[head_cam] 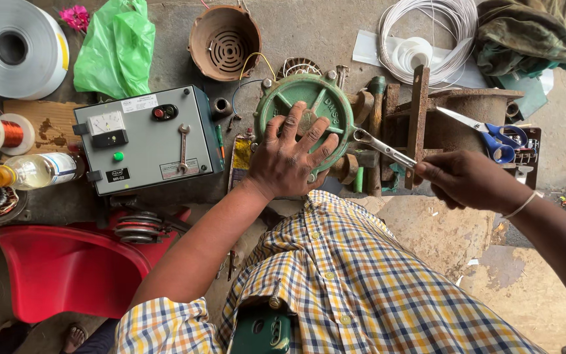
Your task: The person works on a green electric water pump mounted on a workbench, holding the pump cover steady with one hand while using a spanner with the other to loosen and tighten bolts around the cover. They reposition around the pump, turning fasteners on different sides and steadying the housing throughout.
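Observation:
My left hand [291,159] lies palm down with fingers spread on a round green motor end cover [304,99], pressing on its lower half. My right hand [468,179] grips the handle end of a silver open-ended spanner [382,147]. The spanner's jaw reaches left to the cover's right rim. My checked shirt fills the bottom middle of the view.
A grey control box [145,139] with a meter and a small spanner on top sits left. A red plastic chair [67,265] is lower left. Blue-handled scissors [492,134] rest on a rusty metal piece at right. White wire coil [427,33], green bag [116,46] and tape roll [14,47] lie behind.

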Action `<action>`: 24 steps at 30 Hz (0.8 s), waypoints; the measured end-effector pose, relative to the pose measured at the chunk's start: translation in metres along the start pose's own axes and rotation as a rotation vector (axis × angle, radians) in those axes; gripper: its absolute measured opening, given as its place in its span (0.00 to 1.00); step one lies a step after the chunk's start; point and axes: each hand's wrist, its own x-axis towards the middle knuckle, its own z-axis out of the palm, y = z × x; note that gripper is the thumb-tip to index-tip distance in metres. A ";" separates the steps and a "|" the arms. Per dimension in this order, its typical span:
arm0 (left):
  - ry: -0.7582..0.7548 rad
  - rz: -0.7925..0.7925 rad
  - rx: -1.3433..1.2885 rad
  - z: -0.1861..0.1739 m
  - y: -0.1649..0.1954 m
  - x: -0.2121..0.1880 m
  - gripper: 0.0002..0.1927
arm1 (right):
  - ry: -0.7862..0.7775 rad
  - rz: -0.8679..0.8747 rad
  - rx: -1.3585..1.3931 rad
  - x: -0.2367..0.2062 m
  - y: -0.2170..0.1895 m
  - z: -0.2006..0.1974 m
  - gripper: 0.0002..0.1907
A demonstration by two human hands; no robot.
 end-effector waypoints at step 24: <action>0.000 0.034 0.044 0.001 -0.002 0.001 0.31 | 0.076 0.054 1.401 -0.020 -0.026 0.142 0.20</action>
